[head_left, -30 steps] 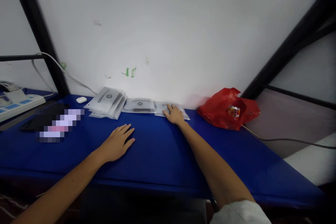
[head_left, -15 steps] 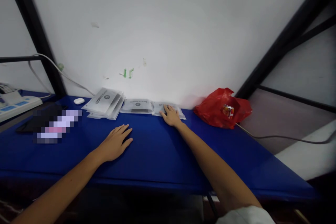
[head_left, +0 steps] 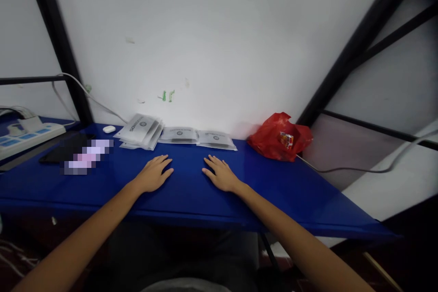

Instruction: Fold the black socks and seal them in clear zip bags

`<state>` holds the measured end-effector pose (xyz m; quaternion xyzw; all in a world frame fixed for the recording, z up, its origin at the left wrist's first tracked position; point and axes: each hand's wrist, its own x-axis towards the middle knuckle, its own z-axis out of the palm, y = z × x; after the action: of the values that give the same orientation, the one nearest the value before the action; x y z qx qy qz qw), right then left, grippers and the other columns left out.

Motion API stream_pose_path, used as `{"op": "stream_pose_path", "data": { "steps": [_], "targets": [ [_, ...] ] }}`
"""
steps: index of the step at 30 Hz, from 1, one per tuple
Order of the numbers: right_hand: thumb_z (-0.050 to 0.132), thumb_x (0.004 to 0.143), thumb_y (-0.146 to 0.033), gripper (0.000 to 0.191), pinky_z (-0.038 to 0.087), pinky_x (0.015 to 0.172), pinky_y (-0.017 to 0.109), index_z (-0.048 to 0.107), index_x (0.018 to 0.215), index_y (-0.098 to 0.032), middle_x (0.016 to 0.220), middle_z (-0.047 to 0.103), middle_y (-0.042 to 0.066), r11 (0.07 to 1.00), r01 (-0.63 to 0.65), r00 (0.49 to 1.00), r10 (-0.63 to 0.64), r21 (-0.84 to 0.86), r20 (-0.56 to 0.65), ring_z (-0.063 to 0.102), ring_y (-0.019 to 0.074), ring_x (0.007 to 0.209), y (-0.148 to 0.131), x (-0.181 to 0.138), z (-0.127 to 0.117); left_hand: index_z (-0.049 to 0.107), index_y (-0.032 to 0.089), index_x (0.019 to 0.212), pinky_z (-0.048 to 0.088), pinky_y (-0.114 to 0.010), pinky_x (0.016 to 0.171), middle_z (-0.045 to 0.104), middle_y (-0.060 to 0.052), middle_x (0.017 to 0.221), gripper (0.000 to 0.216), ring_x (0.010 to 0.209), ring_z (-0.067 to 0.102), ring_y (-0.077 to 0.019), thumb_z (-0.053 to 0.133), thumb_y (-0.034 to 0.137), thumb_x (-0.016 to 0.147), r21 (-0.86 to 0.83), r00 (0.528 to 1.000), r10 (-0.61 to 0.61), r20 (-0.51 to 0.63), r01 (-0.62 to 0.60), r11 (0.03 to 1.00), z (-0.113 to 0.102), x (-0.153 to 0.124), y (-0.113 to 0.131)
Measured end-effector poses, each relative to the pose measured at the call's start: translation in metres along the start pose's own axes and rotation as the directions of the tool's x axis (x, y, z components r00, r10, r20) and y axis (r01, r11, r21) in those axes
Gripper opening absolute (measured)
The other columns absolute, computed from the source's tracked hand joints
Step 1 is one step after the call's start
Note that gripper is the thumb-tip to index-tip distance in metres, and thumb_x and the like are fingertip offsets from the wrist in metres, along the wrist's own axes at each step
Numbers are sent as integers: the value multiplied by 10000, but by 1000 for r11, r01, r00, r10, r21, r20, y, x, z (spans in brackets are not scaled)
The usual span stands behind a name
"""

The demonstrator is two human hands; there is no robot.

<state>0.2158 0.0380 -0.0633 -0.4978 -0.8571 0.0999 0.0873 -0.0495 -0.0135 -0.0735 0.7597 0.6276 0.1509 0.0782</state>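
Observation:
My left hand lies flat on the blue table, palm down, fingers spread and holding nothing. Across from it, my right hand also rests palm down with its fingers apart. Beyond the hands, against the wall, is a row of frosted plastic pouches with dark printing. A fanned stack of pouches is at the left. Beside it lies the middle pouch, and the right pouch lies just past my right fingertips, apart from them.
A crumpled red plastic bag with a small wrapper stands at the right, a cable behind it. At the left are a white earbud case, a dark flat object, a blurred-out item and a power strip. Black frame posts flank the table.
My right hand has come off the right pouch and back toward me onto the table. That pouch now shows whole. My left hand stays flat; the view has shifted slightly.

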Motion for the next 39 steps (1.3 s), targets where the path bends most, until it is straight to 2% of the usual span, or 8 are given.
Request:
{"op": "stream_pose_path", "data": {
  "steps": [5, 12, 16, 22, 27, 33, 39],
  "targets": [
    [313, 906, -498, 571, 134, 1111, 441, 368, 1382, -188, 1487, 265, 96, 1000, -27, 999, 27, 15, -39, 200, 233, 1379, -3, -2, 2, 430, 180, 1332, 248, -439, 1083, 357, -92, 1445, 553, 1342, 279, -256, 289, 491, 897, 9, 1000, 7, -26, -6, 1000, 1, 0, -2],
    [342, 907, -464, 540, 167, 1107, 453, 402, 1362, -179, 1465, 314, 102, 1000, -20, 997, 22, 22, -71, 241, 238, 1365, -2, -3, 2, 489, 141, 1244, 366, -391, 995, 500, -115, 1294, 413, 1203, 438, -245, 334, 326, 910, 115, 975, 64, -213, -40, 993, -2, -2, 5],
    [356, 908, -445, 519, 180, 1106, 453, 416, 1353, -184, 1457, 330, 99, 1000, -16, 996, 17, 19, -84, 259, 237, 1359, -1, -2, 4, 491, 109, 1205, 408, -369, 922, 529, -151, 1196, 363, 1116, 483, -249, 326, 219, 901, 228, 947, -23, -321, 100, 969, -17, 5, 6],
    [376, 906, -435, 515, 186, 1107, 454, 429, 1344, -169, 1450, 341, 110, 1000, -11, 996, 13, 26, -89, 265, 243, 1356, -2, -2, 2, 533, 102, 1084, 429, -373, 829, 548, -168, 1086, 286, 1035, 490, -275, 344, 142, 874, 397, 915, -108, -388, 272, 876, -39, 25, -6],
    [373, 905, -438, 519, 183, 1109, 452, 427, 1345, -169, 1453, 338, 100, 999, -18, 996, 21, 33, -86, 263, 239, 1357, -2, -2, 2, 547, 79, 1061, 439, -373, 813, 553, -173, 1069, 297, 1024, 496, -279, 343, 67, 846, 468, 921, -142, -362, 312, 827, -39, 39, -15],
    [363, 904, -451, 528, 184, 1108, 453, 424, 1347, -172, 1455, 334, 102, 999, -10, 996, 13, 38, -90, 263, 238, 1358, -1, -2, 3, 584, 78, 1022, 470, -351, 760, 574, -184, 1050, 377, 1004, 534, -271, 281, -10, 814, 465, 928, -191, -321, 330, 822, -42, 48, -20],
    [368, 902, -444, 520, 186, 1106, 458, 425, 1346, -178, 1454, 337, 102, 999, -7, 996, 12, 45, -91, 261, 240, 1358, 0, -2, 3, 593, 80, 1012, 490, -342, 707, 596, -190, 1027, 317, 952, 581, -270, 351, 31, 812, 481, 956, -166, -243, 268, 835, -41, 37, -2]
  ]
}}
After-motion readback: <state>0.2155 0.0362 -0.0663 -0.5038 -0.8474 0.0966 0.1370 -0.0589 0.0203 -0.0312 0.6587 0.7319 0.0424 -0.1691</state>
